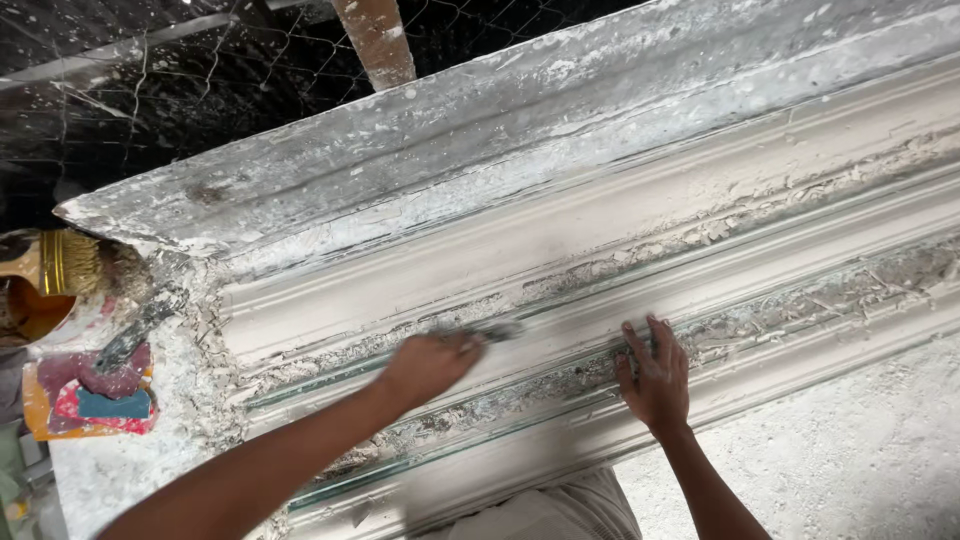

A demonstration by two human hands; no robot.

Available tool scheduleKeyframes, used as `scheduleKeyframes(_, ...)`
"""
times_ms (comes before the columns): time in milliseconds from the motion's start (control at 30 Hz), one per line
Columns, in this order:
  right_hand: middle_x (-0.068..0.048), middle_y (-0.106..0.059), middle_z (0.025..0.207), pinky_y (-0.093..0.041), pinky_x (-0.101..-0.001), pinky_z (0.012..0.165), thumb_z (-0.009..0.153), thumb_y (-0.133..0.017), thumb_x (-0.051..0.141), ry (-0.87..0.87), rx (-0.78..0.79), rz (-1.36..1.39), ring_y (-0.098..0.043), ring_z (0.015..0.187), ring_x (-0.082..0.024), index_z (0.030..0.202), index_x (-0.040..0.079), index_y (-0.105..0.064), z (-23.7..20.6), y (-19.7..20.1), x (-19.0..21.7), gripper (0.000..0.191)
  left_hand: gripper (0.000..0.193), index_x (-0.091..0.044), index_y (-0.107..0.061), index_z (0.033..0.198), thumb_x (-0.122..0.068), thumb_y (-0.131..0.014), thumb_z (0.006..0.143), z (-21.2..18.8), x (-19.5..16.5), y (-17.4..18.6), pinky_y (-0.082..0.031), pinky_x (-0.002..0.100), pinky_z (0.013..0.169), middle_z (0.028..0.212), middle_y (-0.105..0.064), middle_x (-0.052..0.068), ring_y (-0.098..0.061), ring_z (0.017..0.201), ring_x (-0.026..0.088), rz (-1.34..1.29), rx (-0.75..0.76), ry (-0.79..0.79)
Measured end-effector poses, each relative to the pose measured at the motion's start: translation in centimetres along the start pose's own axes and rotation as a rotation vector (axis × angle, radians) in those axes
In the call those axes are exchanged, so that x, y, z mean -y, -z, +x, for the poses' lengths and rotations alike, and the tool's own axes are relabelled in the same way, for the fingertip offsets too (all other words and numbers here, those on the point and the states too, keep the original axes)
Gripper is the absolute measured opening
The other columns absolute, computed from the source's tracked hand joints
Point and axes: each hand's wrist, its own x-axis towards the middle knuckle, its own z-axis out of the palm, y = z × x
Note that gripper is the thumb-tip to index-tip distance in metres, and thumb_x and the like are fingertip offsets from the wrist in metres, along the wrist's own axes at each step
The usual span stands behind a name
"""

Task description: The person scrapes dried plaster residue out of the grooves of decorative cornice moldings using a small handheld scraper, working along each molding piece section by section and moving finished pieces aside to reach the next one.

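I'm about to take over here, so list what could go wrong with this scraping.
1. The left hand drives a blurred tool toward the right hand lying flat on the mould; a slip could cut the fingers.
2. Flaky plaster clings in the grooves; hard scraping might gouge the profile.

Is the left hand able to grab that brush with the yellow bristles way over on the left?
Probably yes. The left hand grips a small tool on the long white moulding, so it is not free, but nothing blocks the way to the brush at the left edge.
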Motion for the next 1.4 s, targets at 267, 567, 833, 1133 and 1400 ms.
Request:
scheduleKeyframes(267, -0.023, -0.041, 0.158, -0.036, -0.0637, 0.115, 0.097, -0.059, 0.033, 0.014, 0.040, -0.032, -0.039, 0.148, -0.043, 0.148, 0.021, -0.056, -0.6, -1.5, -1.2, 0.053, 0.036, -0.005, -0.061, 0.133, -0.012, -0.062, 0.097, -2.9, -0.6, -2.1, -0.057, 0.037, 0.047, 0.109, -0.071, 0.017, -0.073, 0.070, 0.025, 0.071, 0.059, 0.042)
scheduleKeyframes(567, -0.022, -0.042, 0.158, -0.034, -0.0610, 0.117, 0.099, -0.055, 0.035, 0.040, -0.013, -0.022, -0.039, 0.148, -0.044, 0.148, 0.020, -0.055, -0.5, -0.8, -0.4, 0.051, 0.037, -0.011, -0.062, 0.127, -0.014, -0.063, 0.091, -2.0, -0.9, -0.8, -0.056, 0.033, 0.038, 0.105, -0.074, 0.015, -0.073, 0.062, 0.021, 0.186, -0.079, -0.003)
scheduleKeyframes(833, -0.023, -0.043, 0.157, -0.035, -0.0620, 0.118, 0.100, -0.055, 0.033, 0.088, -0.070, -0.060, -0.039, 0.147, -0.045, 0.144, 0.012, -0.055, -0.3, -1.1, -0.2, 0.049, 0.041, -0.016, -0.062, 0.132, -0.013, -0.058, 0.092, 3.4, -2.6, -0.7, -0.056, 0.037, 0.038, 0.095, -0.073, 0.011, -0.071, 0.057, 0.021, 0.099, -0.062, -0.003)
scheduleKeyframes(1133, -0.023, -0.046, 0.151, -0.032, -0.0608, 0.120, 0.096, -0.062, 0.033, 0.231, 0.030, 0.131, -0.040, 0.145, -0.043, 0.144, 0.013, -0.053, 1.7, 1.7, -9.5, 0.053, 0.054, -0.028, -0.051, 0.144, -0.015, -0.058, 0.092, 7.4, -5.1, 1.4, -0.058, 0.033, 0.036, 0.119, -0.073, 0.010, -0.073, 0.058, 0.021, 0.149, 0.055, 0.095)
scheduleKeyframes(1400, -0.030, -0.040, 0.160, -0.029, -0.0614, 0.120, 0.103, -0.051, 0.040, -0.007, 0.001, -0.145, -0.036, 0.149, -0.050, 0.157, 0.016, -0.045, 4.8, 5.4, -26.4, 0.059, 0.040, -0.015, -0.053, 0.140, -0.016, -0.057, 0.100, 17.1, -7.9, -1.4, -0.058, 0.036, 0.046, 0.106, -0.073, 0.011, -0.072, 0.067, 0.021, 0.183, 0.042, 0.066)
